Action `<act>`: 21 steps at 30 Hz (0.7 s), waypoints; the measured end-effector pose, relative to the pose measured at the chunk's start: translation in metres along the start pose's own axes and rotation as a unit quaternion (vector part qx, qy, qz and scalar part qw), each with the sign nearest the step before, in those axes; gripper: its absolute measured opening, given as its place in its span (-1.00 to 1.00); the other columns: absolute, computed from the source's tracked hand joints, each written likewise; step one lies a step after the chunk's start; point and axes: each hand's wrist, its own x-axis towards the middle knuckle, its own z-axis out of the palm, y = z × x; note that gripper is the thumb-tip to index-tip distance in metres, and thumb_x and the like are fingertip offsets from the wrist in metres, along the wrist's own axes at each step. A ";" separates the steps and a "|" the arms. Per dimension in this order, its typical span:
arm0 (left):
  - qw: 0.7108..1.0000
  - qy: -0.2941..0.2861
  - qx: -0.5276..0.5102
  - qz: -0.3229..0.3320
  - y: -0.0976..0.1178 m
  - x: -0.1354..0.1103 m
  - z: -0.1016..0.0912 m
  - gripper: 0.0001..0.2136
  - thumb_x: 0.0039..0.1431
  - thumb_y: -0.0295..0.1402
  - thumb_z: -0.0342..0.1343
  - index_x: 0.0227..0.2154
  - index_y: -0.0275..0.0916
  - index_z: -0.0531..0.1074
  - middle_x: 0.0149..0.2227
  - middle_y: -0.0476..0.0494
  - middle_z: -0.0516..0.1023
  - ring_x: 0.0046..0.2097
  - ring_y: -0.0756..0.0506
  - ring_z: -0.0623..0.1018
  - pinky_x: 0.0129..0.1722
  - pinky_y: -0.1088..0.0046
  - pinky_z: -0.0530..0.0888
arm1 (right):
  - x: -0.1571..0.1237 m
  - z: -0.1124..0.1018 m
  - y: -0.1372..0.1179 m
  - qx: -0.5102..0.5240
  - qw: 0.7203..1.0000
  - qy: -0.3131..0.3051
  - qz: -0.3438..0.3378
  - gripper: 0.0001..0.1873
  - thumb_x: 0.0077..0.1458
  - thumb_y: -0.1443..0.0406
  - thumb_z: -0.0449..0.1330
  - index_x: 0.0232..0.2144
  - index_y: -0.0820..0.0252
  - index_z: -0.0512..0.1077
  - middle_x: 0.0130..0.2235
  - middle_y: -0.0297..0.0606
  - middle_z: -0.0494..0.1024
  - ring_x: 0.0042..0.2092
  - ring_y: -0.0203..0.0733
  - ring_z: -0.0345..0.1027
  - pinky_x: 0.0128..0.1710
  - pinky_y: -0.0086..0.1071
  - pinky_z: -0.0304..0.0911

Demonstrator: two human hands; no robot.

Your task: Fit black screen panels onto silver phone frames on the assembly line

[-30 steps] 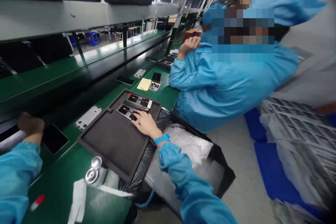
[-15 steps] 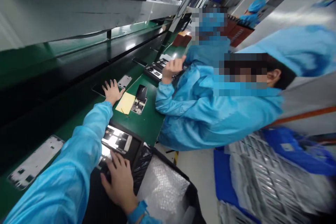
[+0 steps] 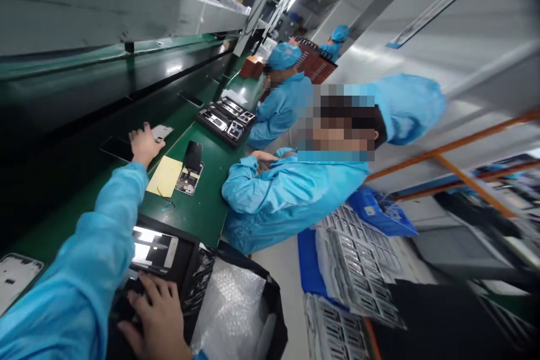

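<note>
With right hand [image 3: 159,315] bent over a tray [image 3: 185,271], grip unclear, left hand [image 3: 145,145] open just beside a phone frame [image 3: 163,132]. Whitish with dark cutouts, flat on the bench [image 3: 206,202], pointing lengthwise away rightward.

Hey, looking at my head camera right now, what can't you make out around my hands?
All in the head view:
- Whether the left hand grips the pale phone frame beside it: the hand covers any contact.
- What lies under the right hand's palm: the hand itself hides it.
- The black tray's full outline: the left sleeve and right hand cover parts.
- The white panel's far end: cut off by the left edge.
</note>
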 end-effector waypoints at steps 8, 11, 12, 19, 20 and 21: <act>0.947 0.119 -0.292 -0.053 0.024 -0.081 -0.147 -0.52 0.27 -0.32 0.34 0.17 -0.21 0.31 -0.08 -0.11 0.60 0.06 -0.15 0.64 0.26 0.20 0.49 | 0.010 -0.016 -0.014 -0.029 0.999 0.034 -0.024 -0.38 0.31 0.12 0.37 0.34 0.04 0.38 0.40 0.00 0.45 0.32 0.18 0.40 0.30 0.13 0.31; 0.899 0.147 -0.401 -0.097 0.024 -0.141 -0.205 -0.83 0.51 -0.21 0.02 0.04 -0.10 0.30 -0.16 -0.03 0.55 -0.07 -0.10 0.67 0.12 0.14 0.61 | 0.018 -0.027 -0.024 -0.070 0.997 0.017 -0.020 -0.32 0.29 0.17 0.41 0.36 0.10 0.35 0.34 0.06 0.49 0.32 0.18 0.38 0.28 0.08 0.32; 0.886 0.148 -0.426 -0.109 0.023 -0.163 -0.223 -0.81 0.54 -0.14 -0.05 -0.01 -0.10 0.32 -0.16 -0.05 0.55 -0.08 -0.13 0.68 0.11 0.06 0.63 | 0.022 -0.031 -0.028 -0.084 0.996 0.011 -0.016 -0.31 0.25 0.19 0.44 0.35 0.13 0.36 0.30 0.08 0.51 0.31 0.20 0.39 0.27 0.08 0.32; 0.854 0.147 -0.464 -0.186 0.018 -0.343 -0.325 -0.45 0.51 0.06 -0.25 -0.27 -0.11 0.57 -0.07 -0.26 0.72 0.06 -0.38 0.68 0.33 -0.28 0.46 | 0.049 -0.037 -0.047 -0.058 0.994 0.095 0.017 -0.52 0.32 0.16 0.42 0.18 0.25 0.50 0.18 -0.01 0.57 0.15 0.10 0.52 0.17 0.08 0.49; 0.854 0.149 -0.462 -0.189 0.016 -0.368 -0.337 -0.44 0.51 0.06 -0.27 -0.26 -0.09 0.58 -0.05 -0.23 0.73 0.07 -0.39 0.69 0.35 -0.31 0.44 | 0.045 -0.036 -0.050 -0.037 0.992 0.122 0.016 -0.56 0.40 0.13 0.33 0.20 0.22 0.49 0.20 -0.07 0.55 0.13 0.04 0.54 0.15 0.03 0.51; 0.854 0.150 -0.462 -0.185 0.014 -0.393 -0.348 -0.44 0.51 0.07 -0.27 -0.24 -0.07 0.60 -0.03 -0.21 0.74 0.09 -0.39 0.69 0.35 -0.33 0.43 | 0.040 -0.036 -0.053 -0.012 0.988 0.150 0.013 -0.57 0.44 0.10 0.29 0.21 0.21 0.49 0.22 -0.10 0.54 0.12 0.01 0.55 0.13 -0.01 0.53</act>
